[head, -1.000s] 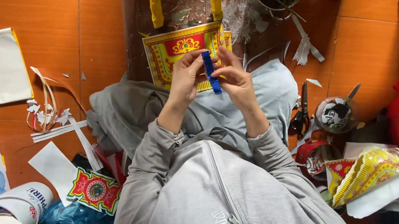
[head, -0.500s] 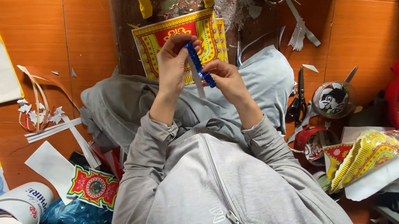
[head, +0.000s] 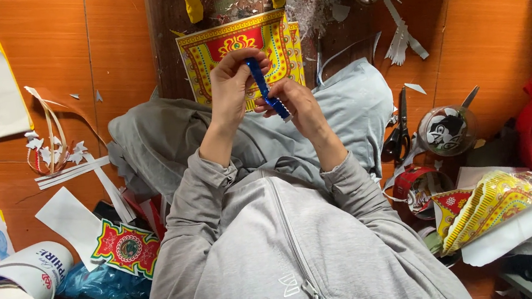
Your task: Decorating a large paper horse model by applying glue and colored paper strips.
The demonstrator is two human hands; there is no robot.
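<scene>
Both hands up over the lap, pinching a thin blue strip (head: 266,88): left hand (head: 231,89) closed around its top end, right hand (head: 293,103) gripping the lower end (red-and-yellow printed sheet (head: 218,49) lying just behind, scissors (head: 399,128) off right).

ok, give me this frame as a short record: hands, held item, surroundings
left hand: fingers pinch the upper end of the blue strip
right hand: grips the strip's lower end
strip pose: tilted, held above the lap
beneath hands: red and yellow ornate paper panel on the floor
to the right: scissors, round tin
to the left: white paper scraps
</scene>
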